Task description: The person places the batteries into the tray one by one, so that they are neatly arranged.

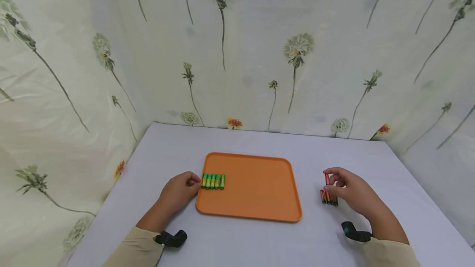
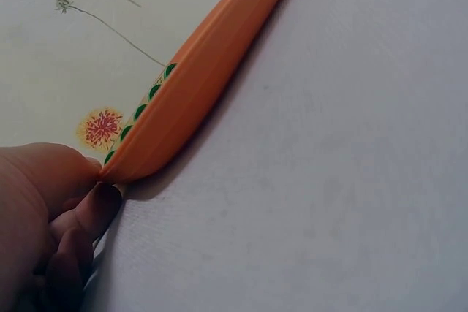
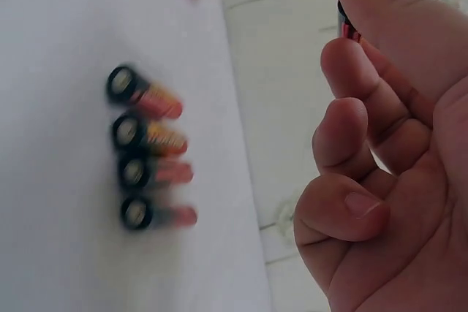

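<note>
An orange tray (image 1: pixel 256 188) lies on the white table, with several green batteries (image 1: pixel 213 181) in a row along its left side. My left hand (image 1: pixel 179 190) pinches the tray's left rim; the left wrist view shows thumb and finger on the tray's corner (image 2: pixel 172 118). To the right of the tray, my right hand (image 1: pixel 350 188) holds a red battery (image 1: pixel 327 179) between thumb and fingers. Below it, several red and black batteries (image 1: pixel 323 196) lie side by side on the table, partly covered by the hand. In the right wrist view only a sliver of the held battery (image 3: pixel 346 25) shows.
The white tabletop (image 1: pixel 252 242) extends around the tray. Behind and at the sides hangs a pale curtain (image 1: pixel 252 52) printed with dandelions. Each wrist carries a black camera band, the left one (image 1: pixel 170 239) near the tray's front left.
</note>
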Demonstrator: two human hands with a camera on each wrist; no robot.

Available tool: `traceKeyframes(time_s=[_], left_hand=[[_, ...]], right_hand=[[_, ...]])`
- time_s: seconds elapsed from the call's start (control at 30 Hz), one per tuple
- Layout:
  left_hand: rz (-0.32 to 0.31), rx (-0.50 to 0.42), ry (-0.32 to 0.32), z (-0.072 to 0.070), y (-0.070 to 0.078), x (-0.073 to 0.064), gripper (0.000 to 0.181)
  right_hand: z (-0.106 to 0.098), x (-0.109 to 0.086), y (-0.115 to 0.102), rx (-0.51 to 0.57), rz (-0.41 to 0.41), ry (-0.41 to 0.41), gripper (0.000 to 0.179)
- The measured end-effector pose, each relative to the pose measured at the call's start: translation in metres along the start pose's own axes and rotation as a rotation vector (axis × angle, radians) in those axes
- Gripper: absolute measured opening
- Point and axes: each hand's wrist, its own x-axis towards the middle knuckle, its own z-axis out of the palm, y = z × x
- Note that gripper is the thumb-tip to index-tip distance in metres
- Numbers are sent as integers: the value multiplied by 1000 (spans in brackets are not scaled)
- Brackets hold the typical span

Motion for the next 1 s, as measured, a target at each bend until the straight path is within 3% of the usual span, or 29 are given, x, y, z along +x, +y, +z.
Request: traceKeyframes(time_s=[0.27, 0.73, 1.0], left_hand=[[9, 0, -4, 1, 1, 4, 9], [-33, 2, -5, 0, -3, -4, 9], [2, 2, -1, 1, -1, -1, 8]], right_hand=[[4, 17, -23, 30, -50, 5, 59], [42, 42, -73, 92, -175, -44, 49], [62, 55, -109, 165, -207, -103, 46]])
